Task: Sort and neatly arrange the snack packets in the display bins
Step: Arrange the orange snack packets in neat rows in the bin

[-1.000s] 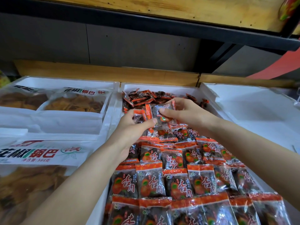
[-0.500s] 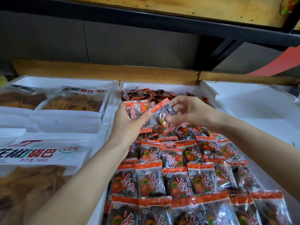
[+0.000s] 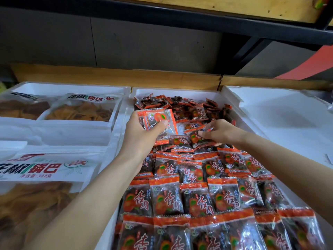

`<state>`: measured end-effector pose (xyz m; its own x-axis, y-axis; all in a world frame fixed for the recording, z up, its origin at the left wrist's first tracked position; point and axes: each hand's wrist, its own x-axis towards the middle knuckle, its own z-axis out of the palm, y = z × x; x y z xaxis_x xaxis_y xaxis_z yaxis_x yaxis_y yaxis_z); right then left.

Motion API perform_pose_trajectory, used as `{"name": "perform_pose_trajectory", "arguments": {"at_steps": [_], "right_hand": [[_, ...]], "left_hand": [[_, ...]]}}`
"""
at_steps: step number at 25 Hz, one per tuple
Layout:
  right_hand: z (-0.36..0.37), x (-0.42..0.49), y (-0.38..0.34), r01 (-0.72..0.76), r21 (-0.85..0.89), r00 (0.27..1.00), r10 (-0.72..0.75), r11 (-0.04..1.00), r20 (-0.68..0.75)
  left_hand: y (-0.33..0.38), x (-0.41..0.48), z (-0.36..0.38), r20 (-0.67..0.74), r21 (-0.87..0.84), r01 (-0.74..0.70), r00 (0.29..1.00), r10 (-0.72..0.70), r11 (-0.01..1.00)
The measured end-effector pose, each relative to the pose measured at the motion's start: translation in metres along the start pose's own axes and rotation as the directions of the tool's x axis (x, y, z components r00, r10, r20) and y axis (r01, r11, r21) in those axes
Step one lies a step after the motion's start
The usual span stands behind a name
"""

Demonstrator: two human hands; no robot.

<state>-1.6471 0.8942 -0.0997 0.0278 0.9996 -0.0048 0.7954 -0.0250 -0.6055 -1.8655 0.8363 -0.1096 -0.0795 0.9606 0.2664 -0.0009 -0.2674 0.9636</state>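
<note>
A white foam bin [image 3: 182,92] in the middle holds small red-and-clear snack packets. Near me they lie in neat overlapping rows [image 3: 194,201]; at the far end they sit in a loose heap [image 3: 180,105]. My left hand [image 3: 142,136] grips a small stack of packets [image 3: 156,119] above the bin's left side, thumb across the top one. My right hand [image 3: 216,132] reaches down beside it and pinches one packet [image 3: 195,127] lying between the heap and the rows.
A white bin [image 3: 119,123] on the left holds large bags of brown crisps [image 3: 45,168]. Another white bin [image 3: 281,120] on the right shows only its white lining. A wooden ledge [image 3: 117,76] and a dark shelf run behind.
My left hand has kept its stack of packets and lifted a little. My right hand has left the stack and dropped to the right onto a packet in the bin.
</note>
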Motion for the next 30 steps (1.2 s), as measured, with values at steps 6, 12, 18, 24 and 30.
{"name": "perform_pose_trajectory", "arguments": {"at_steps": [6,12,18,24,30], "right_hand": [[0.004,-0.006,0.001,0.049,-0.140,0.998,-0.053,0.989,-0.030],[0.006,-0.054,-0.033,0.323,0.217,0.940,-0.287,0.921,-0.182],[0.001,-0.103,-0.046,0.241,0.583,0.959,-0.283,0.775,-0.021],[-0.027,-0.126,-0.019,0.185,0.595,0.977,-0.209,0.782,-0.030],[-0.055,-0.149,0.023,0.287,0.516,0.956,-0.207,0.807,-0.207]], "left_hand": [[-0.003,0.002,0.000,-0.027,0.035,0.024,0.999,-0.023,0.999],[0.006,-0.007,0.004,0.063,0.043,0.033,0.997,-0.036,0.999],[0.022,-0.027,0.018,0.217,0.041,0.008,0.976,-0.017,0.999],[0.033,-0.053,0.028,0.302,-0.027,0.173,0.940,-0.157,0.985],[0.023,-0.079,0.043,0.250,0.052,0.143,0.956,-0.151,0.988]]}}
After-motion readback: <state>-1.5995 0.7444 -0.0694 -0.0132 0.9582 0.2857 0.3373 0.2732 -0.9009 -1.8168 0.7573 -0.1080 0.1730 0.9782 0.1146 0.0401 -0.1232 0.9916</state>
